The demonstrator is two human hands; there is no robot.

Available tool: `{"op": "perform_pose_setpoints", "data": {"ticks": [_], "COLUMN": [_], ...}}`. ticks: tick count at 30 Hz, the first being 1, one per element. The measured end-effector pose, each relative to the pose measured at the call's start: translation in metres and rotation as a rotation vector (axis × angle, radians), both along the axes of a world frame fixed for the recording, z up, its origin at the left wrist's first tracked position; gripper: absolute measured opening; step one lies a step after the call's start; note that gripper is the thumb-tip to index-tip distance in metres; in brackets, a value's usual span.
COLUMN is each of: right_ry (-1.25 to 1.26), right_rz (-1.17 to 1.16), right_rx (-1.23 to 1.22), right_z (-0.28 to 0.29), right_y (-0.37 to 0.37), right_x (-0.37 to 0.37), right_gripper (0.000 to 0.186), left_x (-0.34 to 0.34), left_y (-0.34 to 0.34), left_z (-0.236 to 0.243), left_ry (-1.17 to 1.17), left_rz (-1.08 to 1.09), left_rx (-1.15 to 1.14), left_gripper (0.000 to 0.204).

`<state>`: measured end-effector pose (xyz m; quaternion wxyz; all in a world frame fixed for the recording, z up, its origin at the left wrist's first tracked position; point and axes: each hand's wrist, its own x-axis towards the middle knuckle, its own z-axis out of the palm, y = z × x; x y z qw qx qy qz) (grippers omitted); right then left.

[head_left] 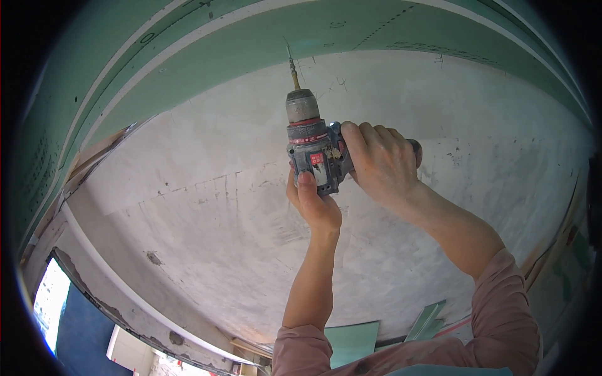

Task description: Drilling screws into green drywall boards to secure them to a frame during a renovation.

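1. at centre: a cordless drill (316, 150), dark with red trim, held in both hands; long axis running from the rear end, near six o'clock, to the slim bit (294, 75), a little short of twelve.
2. main relation: bit ahead of both grips, toward eleven to twelve o'clock; tip overlapping the green board (351, 31) in this view; contact or gap impossible to tell.
3. right hand (385, 156): at three o'clock from the drill body, wrapped round the handle in a closed fist; nearer to the bit than the left.
4. left hand (316, 207): at six o'clock, clasping the rear of the body, thumb laid along the facing side, fingers mostly hidden behind.
5. in line with the bit: the green board, bordered by a grey plastered surface (219, 219) reaching behind both arms; scribbled marks (342, 82) on the grey, toward three o'clock from the bit.
6. farther out: loose green panel (354, 341) near six o'clock; bright window (53, 294) near eight, with a dark blue sheet (84, 329) just beside.
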<state>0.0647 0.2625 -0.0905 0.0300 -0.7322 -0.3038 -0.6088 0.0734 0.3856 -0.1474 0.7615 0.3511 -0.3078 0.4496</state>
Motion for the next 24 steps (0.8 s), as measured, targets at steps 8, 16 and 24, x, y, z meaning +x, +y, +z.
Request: {"op": "perform_pose_setpoints", "data": {"ticks": [8, 16, 24], "right_ry": [-0.032, -0.157, -0.171], "right_rz": [-0.059, -0.056, -0.079], "right_rx": [-0.025, -0.043, -0.032], "right_z": [0.012, 0.017, 0.02], "right_y": [0.0, -0.002, 0.001], "right_x": [-0.007, -0.008, -0.009], "right_gripper": [0.042, 0.026, 0.026], "left_x": [0.001, -0.001, 0.005], "left_y": [0.007, 0.002, 0.008], "left_z": [0.005, 0.008, 0.015], "left_ry": [0.034, 0.023, 0.028], "left_rz": [-0.092, -0.144, -0.16], "left_rx": [0.025, 0.012, 0.047], "left_gripper": [0.053, 0.05, 0.041]}}
